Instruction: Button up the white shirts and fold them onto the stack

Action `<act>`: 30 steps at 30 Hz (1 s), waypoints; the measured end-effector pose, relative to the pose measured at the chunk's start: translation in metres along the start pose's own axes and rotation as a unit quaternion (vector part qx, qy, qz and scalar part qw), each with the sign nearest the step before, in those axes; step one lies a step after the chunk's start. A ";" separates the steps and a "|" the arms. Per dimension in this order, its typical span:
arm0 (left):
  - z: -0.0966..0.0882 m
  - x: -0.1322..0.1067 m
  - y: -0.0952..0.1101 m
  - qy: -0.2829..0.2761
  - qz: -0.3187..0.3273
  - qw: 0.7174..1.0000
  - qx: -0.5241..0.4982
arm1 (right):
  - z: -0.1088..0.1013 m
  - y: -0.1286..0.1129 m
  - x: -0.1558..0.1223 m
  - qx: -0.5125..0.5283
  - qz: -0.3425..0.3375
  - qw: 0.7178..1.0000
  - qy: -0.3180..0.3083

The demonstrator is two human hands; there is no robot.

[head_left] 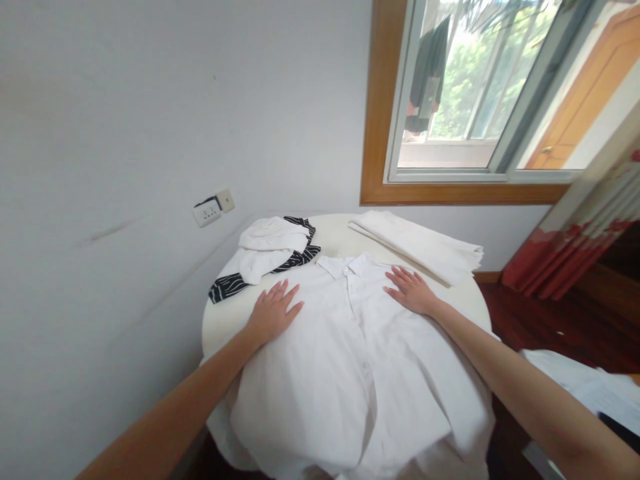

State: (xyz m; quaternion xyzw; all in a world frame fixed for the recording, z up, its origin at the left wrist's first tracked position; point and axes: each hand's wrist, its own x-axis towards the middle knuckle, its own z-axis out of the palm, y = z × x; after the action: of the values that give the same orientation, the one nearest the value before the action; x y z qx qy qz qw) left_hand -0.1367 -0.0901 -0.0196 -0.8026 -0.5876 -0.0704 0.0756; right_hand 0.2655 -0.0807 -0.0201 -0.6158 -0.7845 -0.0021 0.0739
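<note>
A white button-up shirt [330, 353] lies spread front side up on a round white table [327, 230], its collar toward the wall and its lower part hanging over the near edge. On the shirt's left shoulder area rests my left hand [273, 310], flat with fingers stretched out. My right hand [410, 291] lies flat on the opposite shoulder area, fingers spread. Neither hand grips the cloth. The buttoned collar sits between the two hands.
Behind my left hand lies a bunched white garment [273, 240] with black patterned cloth [230, 287]. A folded white cloth [420, 243] is at the back right. The wall holds a socket [207, 212]; a window [450, 100] and red-and-white curtain [545, 257] stand to the right.
</note>
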 end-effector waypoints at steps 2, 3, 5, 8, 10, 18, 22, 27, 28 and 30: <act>-0.005 0.001 0.004 -0.001 -0.021 1.000 0.004 | -0.003 0.000 0.000 -0.005 -0.017 1.000 0.011; -0.009 0.003 0.008 0.001 -0.029 1.000 0.006 | -0.006 -0.002 0.000 -0.009 -0.023 0.999 0.020; -0.017 0.010 0.016 0.018 -0.025 1.000 0.005 | -0.013 -0.012 0.002 -0.017 -0.039 0.998 0.047; -0.024 0.026 0.031 0.047 0.047 0.998 -0.021 | -0.023 -0.040 0.005 -0.014 -0.091 0.994 0.067; -0.021 0.036 0.039 0.032 0.094 0.994 -0.047 | -0.024 -0.060 0.008 0.002 -0.120 0.992 0.050; 0.000 0.036 0.035 -0.053 0.078 0.993 -0.070 | -0.004 -0.071 0.000 0.040 -0.090 0.995 -0.014; -0.011 0.037 0.039 -0.049 0.072 0.993 -0.075 | -0.008 -0.068 0.007 0.045 -0.087 0.995 -0.016; -0.036 0.067 0.074 0.008 0.073 0.994 -0.087 | -0.021 -0.091 0.037 0.078 -0.048 0.995 0.035; -0.039 0.073 0.081 0.010 0.062 0.994 -0.092 | -0.021 -0.097 0.042 0.090 -0.028 0.994 0.046; -0.038 0.083 0.093 -0.005 0.027 0.993 -0.112 | -0.018 -0.105 0.050 0.125 0.013 0.991 0.055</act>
State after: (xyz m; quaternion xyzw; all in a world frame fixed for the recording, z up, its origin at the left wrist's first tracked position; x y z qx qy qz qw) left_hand -0.0240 -0.0478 0.0304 -0.8217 -0.5547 -0.1299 -0.0158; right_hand 0.1545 -0.0590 0.0127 -0.6109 -0.7653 0.0629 0.1930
